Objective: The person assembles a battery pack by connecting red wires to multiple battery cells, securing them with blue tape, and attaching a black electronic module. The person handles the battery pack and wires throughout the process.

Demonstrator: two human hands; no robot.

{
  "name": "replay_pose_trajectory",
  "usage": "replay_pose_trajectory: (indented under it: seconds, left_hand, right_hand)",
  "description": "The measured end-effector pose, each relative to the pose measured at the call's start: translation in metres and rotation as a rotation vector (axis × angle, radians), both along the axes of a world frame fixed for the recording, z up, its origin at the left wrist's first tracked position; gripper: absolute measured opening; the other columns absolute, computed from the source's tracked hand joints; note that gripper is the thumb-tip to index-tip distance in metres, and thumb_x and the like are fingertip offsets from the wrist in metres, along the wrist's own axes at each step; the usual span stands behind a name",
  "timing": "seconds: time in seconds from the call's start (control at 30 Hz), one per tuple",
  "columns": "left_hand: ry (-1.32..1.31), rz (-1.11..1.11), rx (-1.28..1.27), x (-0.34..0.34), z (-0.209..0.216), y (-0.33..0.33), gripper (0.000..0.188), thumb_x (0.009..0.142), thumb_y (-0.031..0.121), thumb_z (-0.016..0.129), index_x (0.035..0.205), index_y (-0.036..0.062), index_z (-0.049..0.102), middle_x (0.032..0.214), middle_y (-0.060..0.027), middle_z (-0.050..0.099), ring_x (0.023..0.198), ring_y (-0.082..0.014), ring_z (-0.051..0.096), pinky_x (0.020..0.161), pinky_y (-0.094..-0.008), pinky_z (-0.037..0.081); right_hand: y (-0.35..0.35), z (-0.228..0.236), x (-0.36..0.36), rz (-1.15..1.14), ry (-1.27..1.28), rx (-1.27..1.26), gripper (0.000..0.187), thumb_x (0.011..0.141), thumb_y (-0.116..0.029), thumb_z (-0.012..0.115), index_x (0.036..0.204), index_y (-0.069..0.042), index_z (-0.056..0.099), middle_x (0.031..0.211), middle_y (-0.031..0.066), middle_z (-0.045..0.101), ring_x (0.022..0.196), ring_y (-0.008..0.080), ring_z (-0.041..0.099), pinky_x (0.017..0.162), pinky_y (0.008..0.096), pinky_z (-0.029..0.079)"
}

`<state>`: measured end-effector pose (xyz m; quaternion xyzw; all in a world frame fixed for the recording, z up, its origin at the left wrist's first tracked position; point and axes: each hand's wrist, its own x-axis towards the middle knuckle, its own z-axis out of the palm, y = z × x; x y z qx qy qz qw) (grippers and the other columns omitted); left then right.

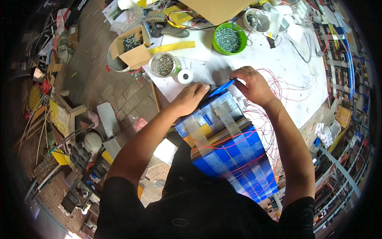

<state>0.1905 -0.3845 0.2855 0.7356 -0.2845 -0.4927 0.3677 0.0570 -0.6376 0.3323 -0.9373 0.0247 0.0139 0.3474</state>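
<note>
Here's the blue pack, stretched between the person's forearms from the near edge of the white counter down toward the black shirt: a long, boxy block in bright, glossy blue, banded lengthwise and across with clear tape, a brown strip crossing it and thin red wires trailing over the top. Up at the far end, the right hand has its fingers closed to a narrow pinch on a raised blue flap! The left hand lies over the far left corner, thumb close by the flap; its fingertips are hidden, so I can't tell if they grip. Just beyond, a white roll stands next to a clear tub of small brownish and silvery pieces. Farther out, a lime-green bowl is heaped with small silvery metal bits, and there's an open cardboard box of dark, screw-like parts over at left. Up top right, a white tub holds crumpled clear plastic.
</note>
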Motion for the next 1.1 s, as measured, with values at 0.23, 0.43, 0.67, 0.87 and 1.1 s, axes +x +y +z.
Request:
replay_pose_trajectory:
  seconds: [0.23,0.43,0.67,0.87,1.1]
  left_hand:
    - [0.297,-0.020,-0.145,0.005,-0.014,0.019,0.086,0.094,0.056,0.071,0.149,-0.0038,0.043,0.140,-0.0209,0.059,0.129,-0.0286,0.057,0.109,-0.0395,0.046]
    - [0.373,-0.018,-0.088,0.023,-0.005,0.010,0.081,0.087,0.035,0.084,0.147,-0.0018,0.045,0.135,-0.0149,0.061,0.122,-0.0228,0.060,0.103,-0.0355,0.050]
    - [0.303,-0.002,-0.093,0.016,0.054,0.026,0.071,0.086,0.009,0.080,0.148,0.0040,0.046,0.146,-0.0105,0.054,0.131,-0.0215,0.053,0.102,-0.0376,0.048]
    - [-0.127,0.000,-0.226,-0.006,0.050,0.006,0.059,0.095,0.019,0.069,0.147,0.0034,0.046,0.144,-0.0107,0.054,0.130,-0.0239,0.054,0.104,-0.0409,0.048]
    - [0.001,-0.024,-0.357,-0.112,0.107,-0.055,0.050,0.097,0.022,0.064,0.142,0.0033,0.050,0.138,-0.0110,0.058,0.125,-0.0245,0.058,0.102,-0.0412,0.050]
  right_hand:
    - [0.012,0.082,0.021,0.076,-0.148,-0.179,0.017,0.081,-0.015,0.077,0.098,-0.012,0.073,0.119,0.0060,0.069,0.110,0.0281,0.064,0.093,0.0421,0.052]
    - [0.034,0.123,0.030,0.080,-0.096,-0.214,0.013,0.081,-0.011,0.072,0.093,-0.010,0.070,0.094,0.0106,0.066,0.090,0.0340,0.068,0.076,0.0462,0.055]
    - [0.096,0.152,0.005,-0.079,-0.257,-0.261,0.016,0.076,-0.020,0.070,0.090,-0.014,0.073,0.087,0.0088,0.066,0.081,0.0326,0.070,0.065,0.0471,0.056]
    - [0.141,0.221,-0.066,-0.299,-0.687,-0.202,0.026,0.083,-0.026,0.064,0.105,-0.011,0.068,0.101,0.0108,0.060,0.092,0.0312,0.065,0.070,0.0448,0.052]
    - [0.171,0.237,-0.187,-0.479,-0.657,-0.183,0.023,0.082,-0.022,0.068,0.103,-0.013,0.068,0.096,0.0087,0.061,0.087,0.0329,0.064,0.068,0.0459,0.052]
